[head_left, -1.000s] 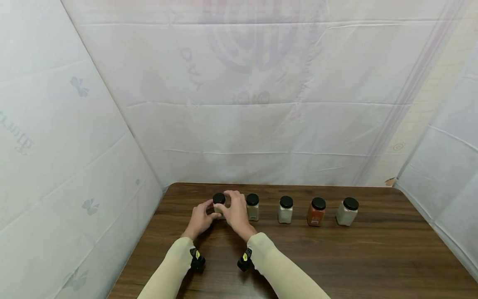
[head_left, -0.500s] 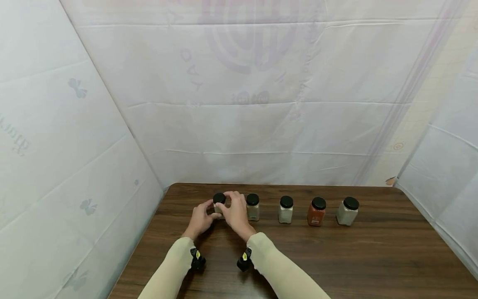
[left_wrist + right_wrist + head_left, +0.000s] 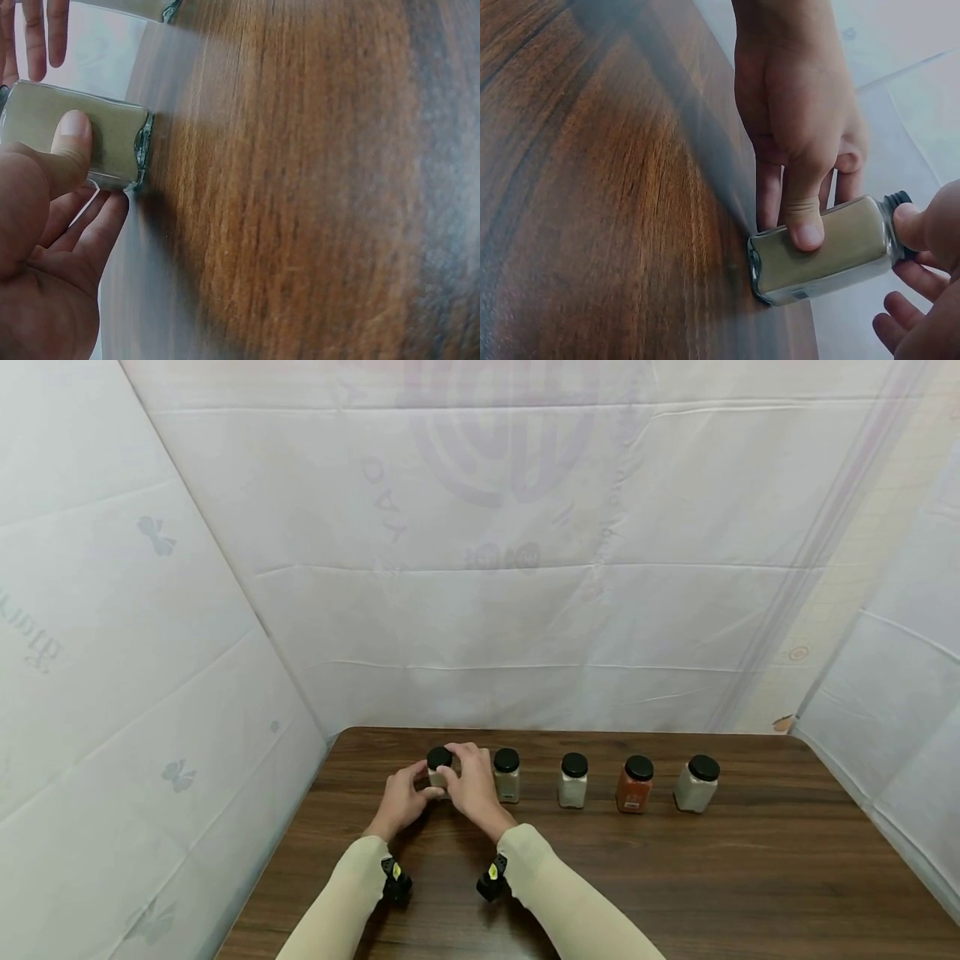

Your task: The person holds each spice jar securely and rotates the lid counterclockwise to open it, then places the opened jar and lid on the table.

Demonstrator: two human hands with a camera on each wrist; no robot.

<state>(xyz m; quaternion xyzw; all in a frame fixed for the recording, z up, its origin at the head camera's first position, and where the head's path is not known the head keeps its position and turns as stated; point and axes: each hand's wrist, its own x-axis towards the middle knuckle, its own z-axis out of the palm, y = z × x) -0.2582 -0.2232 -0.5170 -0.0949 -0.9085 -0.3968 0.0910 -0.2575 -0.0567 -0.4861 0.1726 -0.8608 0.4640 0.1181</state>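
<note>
At the left of the table stands a glass jar (image 3: 437, 778) of greenish-brown powder under a black lid (image 3: 898, 201). My left hand (image 3: 401, 802) grips the jar's body, thumb flat on its near face in the left wrist view, fingers behind. Around the lid are the thumb and fingers of my right hand (image 3: 474, 787); the right wrist view shows that thumb pressed to the lid's side. Part of the jar is hidden behind my right thumb in the head view.
Just right of my right hand stands a similar jar (image 3: 507, 785). Further right are a pale jar (image 3: 573, 789), an orange-red jar (image 3: 634, 792) and another pale jar (image 3: 696, 791), all black-lidded. White sheeting (image 3: 480, 610) hangs behind the wooden table (image 3: 712, 885).
My right hand has shifted very slightly on the lid. The left hand and the jars look the same.
</note>
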